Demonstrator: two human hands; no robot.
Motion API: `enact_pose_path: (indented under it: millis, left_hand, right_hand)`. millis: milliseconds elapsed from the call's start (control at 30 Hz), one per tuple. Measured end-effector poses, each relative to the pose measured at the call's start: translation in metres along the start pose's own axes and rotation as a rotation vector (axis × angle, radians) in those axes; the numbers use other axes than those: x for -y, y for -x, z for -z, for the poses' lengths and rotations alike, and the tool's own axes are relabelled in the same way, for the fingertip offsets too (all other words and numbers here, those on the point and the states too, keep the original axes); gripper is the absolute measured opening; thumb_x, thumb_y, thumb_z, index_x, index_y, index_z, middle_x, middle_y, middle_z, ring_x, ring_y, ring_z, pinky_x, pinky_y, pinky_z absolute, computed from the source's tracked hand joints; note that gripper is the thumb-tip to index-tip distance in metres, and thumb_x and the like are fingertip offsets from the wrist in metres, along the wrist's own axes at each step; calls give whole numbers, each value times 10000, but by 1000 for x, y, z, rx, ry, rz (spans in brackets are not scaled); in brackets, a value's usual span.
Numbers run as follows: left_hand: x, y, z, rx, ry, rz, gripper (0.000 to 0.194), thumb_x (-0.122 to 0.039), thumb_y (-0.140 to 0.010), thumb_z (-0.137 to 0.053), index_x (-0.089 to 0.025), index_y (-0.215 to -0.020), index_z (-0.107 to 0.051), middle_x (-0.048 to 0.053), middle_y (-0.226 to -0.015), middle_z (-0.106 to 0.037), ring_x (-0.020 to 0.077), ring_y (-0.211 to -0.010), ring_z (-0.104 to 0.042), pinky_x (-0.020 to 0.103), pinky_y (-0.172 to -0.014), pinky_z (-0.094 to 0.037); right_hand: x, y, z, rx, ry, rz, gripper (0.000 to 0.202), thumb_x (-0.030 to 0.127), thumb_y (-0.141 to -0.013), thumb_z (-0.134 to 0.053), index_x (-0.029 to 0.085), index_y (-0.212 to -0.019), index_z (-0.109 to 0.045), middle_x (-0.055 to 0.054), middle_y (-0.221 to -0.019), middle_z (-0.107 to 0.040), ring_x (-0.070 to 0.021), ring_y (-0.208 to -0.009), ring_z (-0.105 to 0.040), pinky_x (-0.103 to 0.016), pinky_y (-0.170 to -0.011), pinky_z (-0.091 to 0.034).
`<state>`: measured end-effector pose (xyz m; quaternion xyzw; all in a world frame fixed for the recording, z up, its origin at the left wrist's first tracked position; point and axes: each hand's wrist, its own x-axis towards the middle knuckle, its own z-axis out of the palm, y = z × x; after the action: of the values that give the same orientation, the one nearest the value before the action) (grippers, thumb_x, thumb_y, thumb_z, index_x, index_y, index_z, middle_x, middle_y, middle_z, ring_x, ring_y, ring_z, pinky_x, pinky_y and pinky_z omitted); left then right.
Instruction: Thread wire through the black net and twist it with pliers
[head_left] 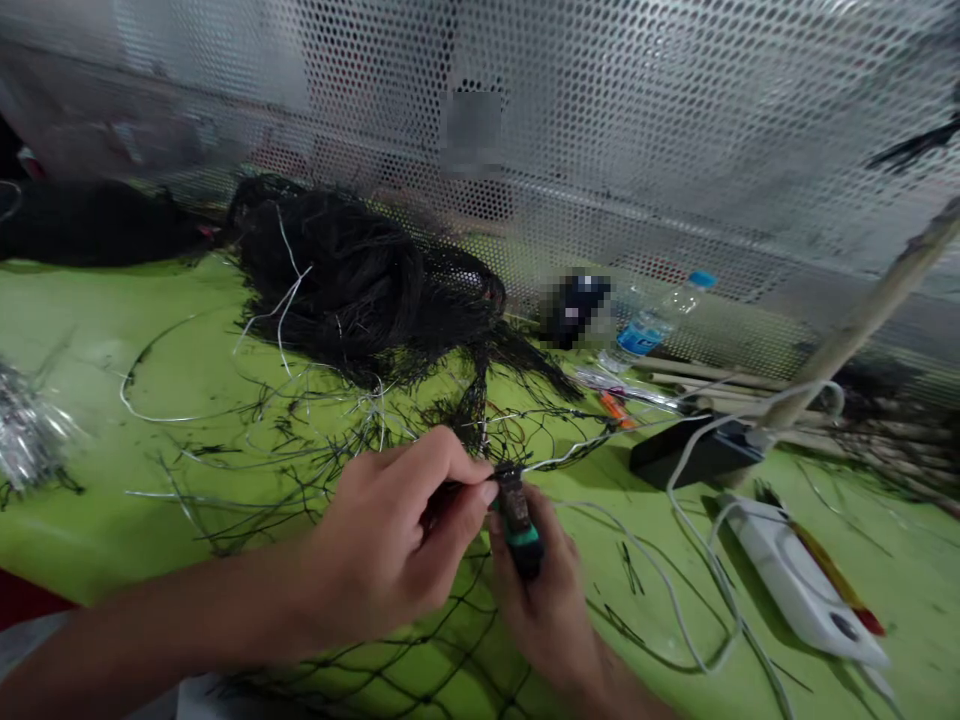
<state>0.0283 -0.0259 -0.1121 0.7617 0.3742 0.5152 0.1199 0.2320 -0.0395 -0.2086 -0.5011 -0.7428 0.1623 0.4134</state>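
My right hand is wrapped round pliers with a worn, brownish metal head and green and black handles. My left hand is closed in a pinch right beside the head of the pliers, on what looks like a dark strand; the strand is mostly hidden by the fingers. Black netting with wide meshes spreads beneath both hands. A silvery twisted wire runs to the right from close to the pliers' jaws. Beyond the hands lies a large bundle of black net.
On the green table lie wire offcuts and cord scraps. To the right are a black box with a wooden pole, a white device with a cable, and a water bottle. A perforated metal panel stands behind.
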Motion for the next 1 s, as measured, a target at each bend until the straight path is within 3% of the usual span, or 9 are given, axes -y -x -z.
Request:
enact_pose_path:
  millis: [233,400,567,700,833,900,1000]
  left_hand:
    - [-1,-1,10,90,109,154,115,-123,-940,-620,-220,-893,-579,-109,-622,-529,21,-480,-435,124,-438,-311]
    - [7,-5,11,123,129,200,72,-156,-934,-633,-212,-934,-587,-93,-667,-565,33,-547,-513,127,-492,-379]
    - [10,-7,10,151,74,123,166,-159,-964,-590,-199,-1126,-587,-97,-670,-536,39,-498,-482,148,-472,-381]
    - [8,-3,10,37,-85,-49,170,-138,-977,-597,-198,-1131,-638,-79,-740,-651,35,-555,-554,144,-589,-474]
    - [9,-2,10,-27,-151,-143,194,-107,-968,-608,-181,-1139,-662,-16,-964,-783,69,-828,-725,151,-817,-547]
    - [11,-3,10,-26,-159,-153,175,-107,-969,-610,-177,-1116,-674,-4,-975,-793,80,-846,-739,160,-819,-555]
    - [13,-5,12,-4,-139,-138,156,-130,-976,-611,-183,-1101,-690,1,-948,-794,85,-784,-733,173,-718,-552]
  right_hand:
    - [-8,-1,1,-12,34,90,600,82,-865,-558,289,-1425,-504,-57,-1126,-761,-220,-846,-745,-326,-763,-602]
    - [-6,-12,5,94,-39,45,478,104,-891,-570,247,-1347,-549,-37,-1009,-747,-195,-811,-705,-293,-724,-562]
    - [8,-22,16,211,-106,-37,263,248,-1009,-542,215,-1265,-591,-10,-821,-691,-170,-681,-617,-281,-652,-518]
    - [12,-16,26,281,-135,9,374,269,-1022,-546,243,-1395,-540,-51,-990,-708,-191,-834,-665,-293,-758,-550]
    - [7,-5,26,294,-151,54,556,186,-997,-539,299,-1529,-424,-95,-1286,-680,-237,-1136,-674,-347,-970,-542]
    - [5,-2,25,296,-165,62,605,157,-981,-542,323,-1545,-397,-91,-1352,-656,-240,-1184,-661,-366,-1020,-525]
    - [4,-1,24,314,-190,34,577,149,-976,-543,325,-1512,-425,-77,-1286,-673,-217,-1063,-689,-352,-974,-543]
